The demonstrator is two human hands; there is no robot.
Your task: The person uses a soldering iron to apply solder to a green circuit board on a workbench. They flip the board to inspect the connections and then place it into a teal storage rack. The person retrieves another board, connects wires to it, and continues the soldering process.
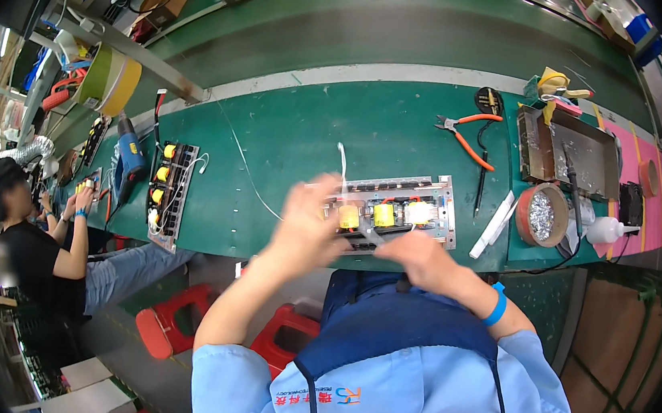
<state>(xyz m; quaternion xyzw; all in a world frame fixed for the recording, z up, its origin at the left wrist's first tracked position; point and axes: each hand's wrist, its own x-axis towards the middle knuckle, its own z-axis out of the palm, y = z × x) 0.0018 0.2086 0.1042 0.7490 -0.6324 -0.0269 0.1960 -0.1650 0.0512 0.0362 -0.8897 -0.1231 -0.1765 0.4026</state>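
In front of me on the green bench lies a long circuit board [447,211] with a metal frame, dark parts along its edge and yellow-wrapped coils [383,215]. A thin white wire [342,163] sticks up at its far side and passes down across the board between my hands. My left hand [306,226] is at the board's left end, its fingers bent and smeared by motion. My right hand [424,262] is at the near edge, thumb and fingers pinched at the lower end of the white strand, which is blurred there.
Orange-handled cutters [468,131] lie beyond the board. To the right are a white marker-like stick [493,226], a round tub of small metal bits [541,214], a metal tray [593,165] and a white bottle [609,229]. Another board [173,194] and a blue power tool [130,151] lie left, near a seated co-worker [37,240].
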